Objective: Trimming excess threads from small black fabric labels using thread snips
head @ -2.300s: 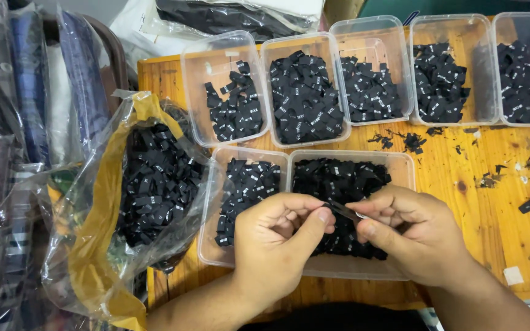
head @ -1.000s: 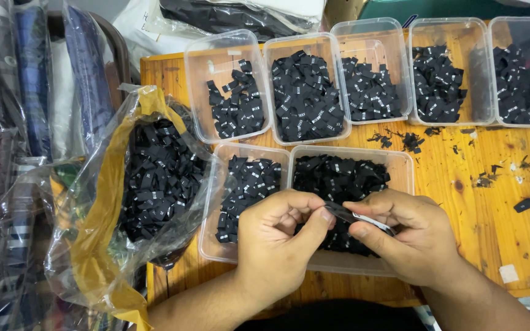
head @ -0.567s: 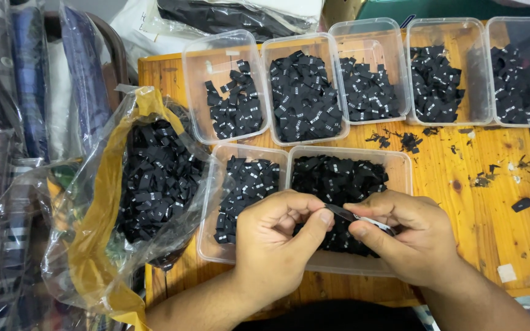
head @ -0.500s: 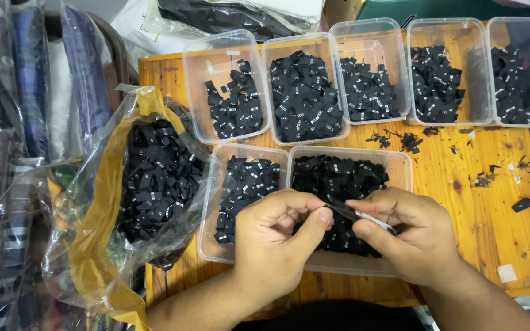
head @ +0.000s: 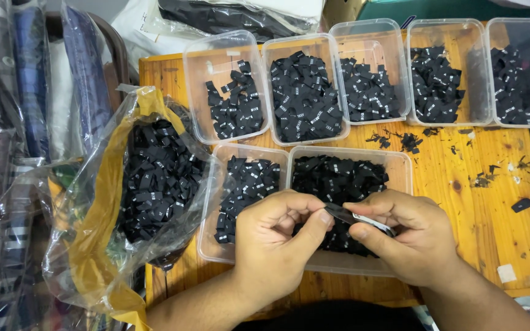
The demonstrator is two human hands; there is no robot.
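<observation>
Closest to me, both hands meet over the near edge of the worktop (head: 461, 202). The left hand (head: 274, 245) has thumb and fingers pinched in a narrow grip on one end of a small black label (head: 340, 213); the right hand (head: 409, 236) pinches the other end between thumb and forefinger, where a pale strip shows. The label hangs between them, just above the big tub (head: 400, 168), which is clear plastic and heaped with more black labels.

Touching that tub on its left side is a narrower tub (head: 213, 202), also holding labels, less full. Further left a clear bag (head: 93, 202) with a yellow lining sags open at the worktop's corner, stuffed with the same black pieces.

Beyond the hands, loose scraps (head: 400, 140) lie scattered on the bare wood, with more off to the right.

At the far edge stands a row of five clear tubs (head: 363, 30), side by side, each with a pile of labels; the second from the left is the fullest.

Past the worktop, folded cloth in plastic wrap (head: 228, 15) lies behind the row, and more wrapped fabric (head: 26, 92) is stacked along the left.
</observation>
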